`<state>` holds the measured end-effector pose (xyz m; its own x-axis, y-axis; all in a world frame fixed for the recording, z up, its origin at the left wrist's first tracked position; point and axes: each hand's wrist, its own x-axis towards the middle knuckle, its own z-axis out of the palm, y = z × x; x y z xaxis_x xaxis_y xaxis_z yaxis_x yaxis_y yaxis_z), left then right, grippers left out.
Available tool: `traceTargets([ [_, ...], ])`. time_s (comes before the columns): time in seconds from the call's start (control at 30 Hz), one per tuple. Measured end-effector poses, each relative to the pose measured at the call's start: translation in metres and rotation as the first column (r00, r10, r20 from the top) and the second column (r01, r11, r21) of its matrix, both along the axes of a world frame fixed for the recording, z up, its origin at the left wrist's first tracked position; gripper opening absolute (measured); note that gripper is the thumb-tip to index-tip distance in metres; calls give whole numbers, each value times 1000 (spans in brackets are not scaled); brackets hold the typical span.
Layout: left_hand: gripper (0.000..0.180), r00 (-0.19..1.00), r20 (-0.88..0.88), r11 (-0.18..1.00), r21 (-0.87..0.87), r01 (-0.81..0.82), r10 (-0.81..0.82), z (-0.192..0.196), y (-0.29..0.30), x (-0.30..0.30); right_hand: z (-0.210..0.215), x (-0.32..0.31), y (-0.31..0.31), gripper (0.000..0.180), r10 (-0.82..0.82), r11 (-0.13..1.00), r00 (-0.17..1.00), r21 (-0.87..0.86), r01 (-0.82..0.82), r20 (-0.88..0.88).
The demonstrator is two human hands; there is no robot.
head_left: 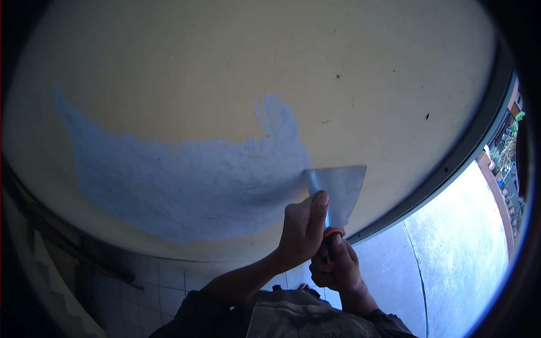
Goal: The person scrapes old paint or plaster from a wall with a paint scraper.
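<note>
A wide putty knife (347, 188) with a flat metal blade and a dark and red handle is held up against a cream wall (225, 73). My right hand (341, 270) wraps around its handle. Higher up, my left hand (304, 228) is closed at the blade's left side, its thumb pressed along the metal; its other fingers are partly hidden. Pale bluish filler (186, 174) lies smeared in a broad patch on the wall, left of the blade. The blade's top left corner meets the patch's right edge. Along the blade's left side runs a light blue streak.
A dark frame edge (445, 169) borders the wall on the right. Beyond it lies bright concrete ground (456, 248) with a long crack, and plants (510, 138) farther off. Floor tiles (152, 281) show below the wall, with a dark bar (79, 245) at lower left.
</note>
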<state>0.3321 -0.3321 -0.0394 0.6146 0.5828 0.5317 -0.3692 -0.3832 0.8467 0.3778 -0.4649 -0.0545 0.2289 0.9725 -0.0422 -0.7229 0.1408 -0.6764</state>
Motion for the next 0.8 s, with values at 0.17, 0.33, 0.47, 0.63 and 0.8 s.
traceTargets([
  [0.17, 43, 1000, -13, 999, -48, -22, 21, 13, -3, 2, 14, -2, 0, 39, -50, 998, 996, -29, 52, 76],
  [0.33, 41, 1000, 20, 1000, -13, 16, -16, -1, -2, 9, -9, 2, 0, 38, -74, 997, 995, -23, 76, 60],
  [0.47, 39, 999, 36, 1000, -12, 1, -1, 1, -2, 16, -5, 8, -3, 39, -40, 999, 999, -10, 40, 35],
  [0.63, 41, 999, 9, 999, -6, -34, 34, 19, -5, 7, 8, 5, -1, 39, -30, 1000, 995, -1, 30, 97],
  [0.8, 45, 999, -24, 998, 43, -48, 49, 19, -5, 10, 11, 10, -3, 38, -19, 1000, 997, 7, 18, 68],
])
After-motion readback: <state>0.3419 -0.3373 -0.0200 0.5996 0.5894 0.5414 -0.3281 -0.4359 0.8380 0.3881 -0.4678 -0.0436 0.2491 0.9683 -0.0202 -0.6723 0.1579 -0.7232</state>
